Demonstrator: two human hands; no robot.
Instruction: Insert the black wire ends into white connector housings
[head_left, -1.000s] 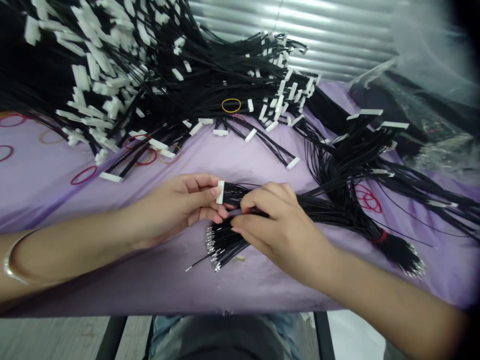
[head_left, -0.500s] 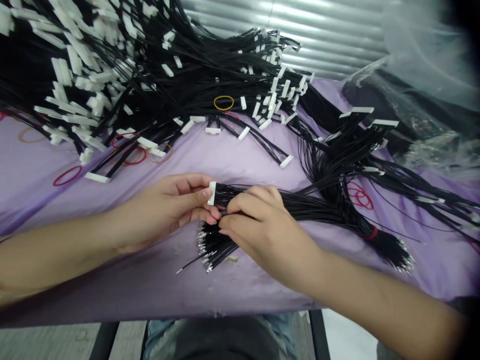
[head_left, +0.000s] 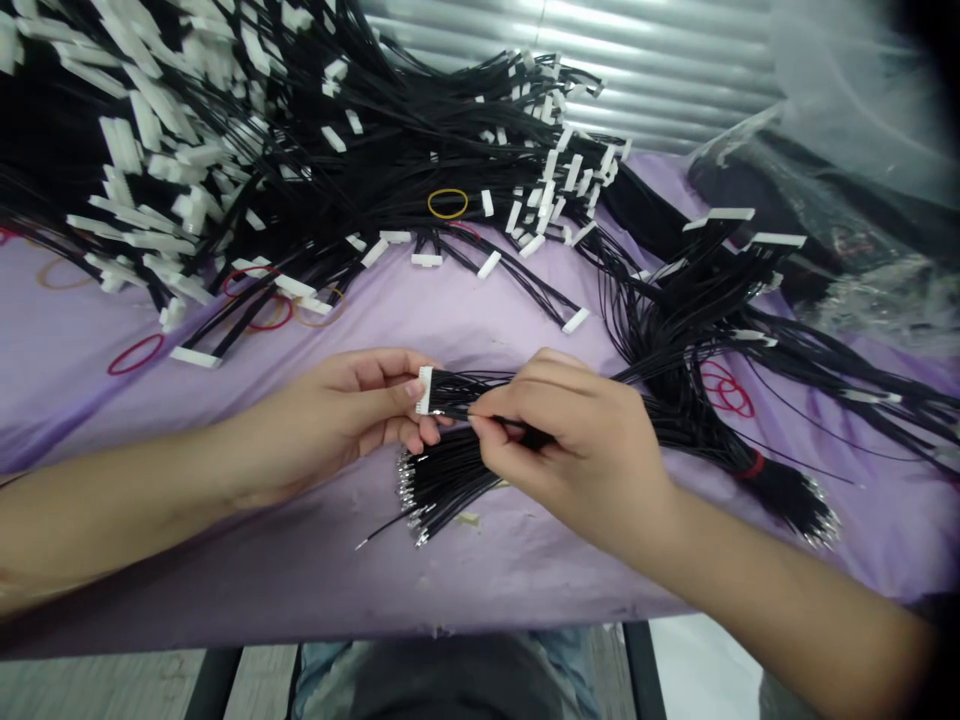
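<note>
Between the thumb and fingers of my left hand (head_left: 375, 400) is a white connector housing (head_left: 424, 391), with many black wires running rightward out of it. My right hand (head_left: 570, 430) pinches a thin black wire (head_left: 454, 413) whose silvery tip is close to the housing's lower end; whether the tip has entered the housing I cannot tell. Under both hands lies a bundle of loose black wires (head_left: 442, 485), their bare metal terminals (head_left: 406, 482) fanned out to the left. A single wire (head_left: 382, 530) sticks out from this bundle.
A large heap of black cables with white connectors (head_left: 150, 130) covers the back left. More harnesses (head_left: 690, 290) lie to the right, beside a bundle tied with a red band (head_left: 752, 465). Rubber bands (head_left: 136, 354) are scattered on the purple cloth (head_left: 315, 570). Clear plastic bags (head_left: 847, 200) stand back right.
My right hand has drawn back to the right from the lower fingers of my left hand, and the pinched wire now shows beside the connector housing. My left hand holds nearly still.
</note>
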